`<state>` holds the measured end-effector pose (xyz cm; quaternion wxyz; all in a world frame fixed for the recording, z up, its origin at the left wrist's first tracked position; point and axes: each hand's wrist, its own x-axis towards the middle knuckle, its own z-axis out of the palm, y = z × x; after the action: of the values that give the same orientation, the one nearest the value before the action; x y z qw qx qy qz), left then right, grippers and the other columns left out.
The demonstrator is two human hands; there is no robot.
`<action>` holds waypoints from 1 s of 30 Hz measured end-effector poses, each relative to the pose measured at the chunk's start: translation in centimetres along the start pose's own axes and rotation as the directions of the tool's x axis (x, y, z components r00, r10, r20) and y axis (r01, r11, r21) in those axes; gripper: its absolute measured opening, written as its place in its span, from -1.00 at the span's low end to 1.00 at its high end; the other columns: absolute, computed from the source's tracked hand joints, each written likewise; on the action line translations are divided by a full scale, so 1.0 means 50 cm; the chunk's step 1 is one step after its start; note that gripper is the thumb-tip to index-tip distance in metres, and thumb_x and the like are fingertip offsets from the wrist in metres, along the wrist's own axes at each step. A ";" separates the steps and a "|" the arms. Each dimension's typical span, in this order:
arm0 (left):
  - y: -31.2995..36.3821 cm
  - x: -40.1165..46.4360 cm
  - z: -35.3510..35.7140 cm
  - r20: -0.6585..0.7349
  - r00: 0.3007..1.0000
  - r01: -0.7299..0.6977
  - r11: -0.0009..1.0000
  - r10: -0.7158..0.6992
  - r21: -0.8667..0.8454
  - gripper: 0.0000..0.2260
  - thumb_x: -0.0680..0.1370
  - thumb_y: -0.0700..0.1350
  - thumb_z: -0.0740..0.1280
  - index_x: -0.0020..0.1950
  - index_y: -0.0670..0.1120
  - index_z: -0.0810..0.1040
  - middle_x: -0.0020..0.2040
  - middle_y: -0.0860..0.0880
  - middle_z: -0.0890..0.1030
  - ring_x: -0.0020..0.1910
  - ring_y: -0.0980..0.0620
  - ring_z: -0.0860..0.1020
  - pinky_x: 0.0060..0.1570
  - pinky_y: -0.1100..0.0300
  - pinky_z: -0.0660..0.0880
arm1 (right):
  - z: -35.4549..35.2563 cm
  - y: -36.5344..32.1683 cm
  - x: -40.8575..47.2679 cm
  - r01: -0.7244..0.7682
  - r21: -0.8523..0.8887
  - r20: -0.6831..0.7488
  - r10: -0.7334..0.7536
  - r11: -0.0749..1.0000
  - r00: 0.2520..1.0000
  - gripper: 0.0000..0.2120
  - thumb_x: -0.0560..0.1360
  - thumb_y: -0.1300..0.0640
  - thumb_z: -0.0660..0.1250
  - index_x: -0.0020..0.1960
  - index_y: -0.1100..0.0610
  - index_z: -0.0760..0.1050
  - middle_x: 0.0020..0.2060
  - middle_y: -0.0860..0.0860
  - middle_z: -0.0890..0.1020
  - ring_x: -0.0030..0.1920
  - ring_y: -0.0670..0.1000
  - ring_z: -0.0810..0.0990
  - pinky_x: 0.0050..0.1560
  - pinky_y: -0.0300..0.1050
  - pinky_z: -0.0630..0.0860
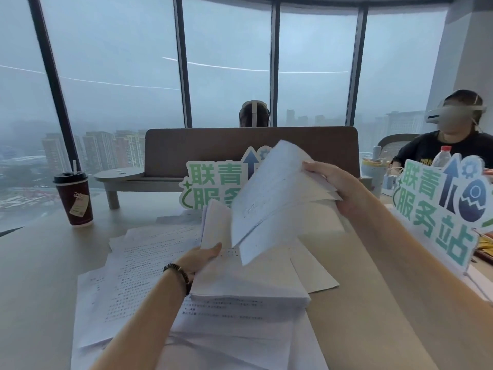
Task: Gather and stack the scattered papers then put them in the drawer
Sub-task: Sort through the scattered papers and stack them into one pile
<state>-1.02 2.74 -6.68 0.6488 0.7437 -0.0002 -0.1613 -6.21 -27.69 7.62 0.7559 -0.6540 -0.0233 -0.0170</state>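
Several white printed papers point(138, 265) lie scattered and overlapping on the beige table point(40, 276). My right hand point(337, 184) grips a fanned bunch of sheets point(277, 193) lifted above the table, tilted down to the left. My left hand point(200, 259), with a dark bead bracelet on its wrist, holds the left edge of a thicker stack of papers point(248, 284) whose far end curls upward. More loose sheets point(234, 335) lie under that stack toward me. No drawer is in view.
A dark red takeaway cup point(74, 200) with a straw stands at the left. A brown desk divider point(250, 150) and green-lettered signs point(213, 186) point(437, 209) stand behind and to the right. A small grey shelf point(120, 177) sits at the back left. Two people sit beyond.
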 end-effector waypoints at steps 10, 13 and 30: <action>0.013 0.005 0.001 0.047 0.994 -0.092 0.982 0.102 -0.167 -0.74 0.61 0.14 0.15 0.12 0.04 0.53 -0.01 0.03 0.68 -0.18 0.17 0.69 -0.25 0.32 0.57 | -0.068 0.248 0.034 -0.241 -0.318 -0.329 0.131 0.917 0.935 -0.74 0.44 0.24 0.52 0.09 0.29 0.64 -0.07 0.17 0.72 -0.08 0.16 0.71 0.03 0.00 0.66; 0.005 0.014 0.003 0.053 0.991 -0.111 0.984 0.120 -0.136 -0.70 0.56 0.04 0.31 0.21 -0.07 0.56 0.14 -0.05 0.64 -0.05 0.06 0.65 -0.12 0.25 0.56 | -0.059 0.266 0.026 -0.279 -0.260 -0.348 0.180 0.924 0.920 -0.80 0.48 0.27 0.47 0.08 0.30 0.61 -0.03 0.20 0.71 -0.02 0.21 0.70 0.06 0.14 0.64; -0.009 0.026 0.004 -0.142 0.986 -0.097 0.992 0.085 -0.081 -0.79 0.51 -0.15 0.40 0.08 -0.24 0.63 -0.11 -0.17 0.68 -0.23 -0.11 0.64 -0.34 0.21 0.52 | -0.065 0.293 0.031 -0.245 -0.198 -0.453 0.133 0.949 0.881 -0.84 0.51 0.21 0.46 -0.19 0.18 0.50 -0.06 0.16 0.70 -0.12 0.15 0.67 -0.05 0.06 0.64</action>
<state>0.08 2.36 -7.44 0.6859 0.7231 0.0177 -0.0794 -3.78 -28.77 -7.25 0.6515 -0.7227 0.2124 -0.0908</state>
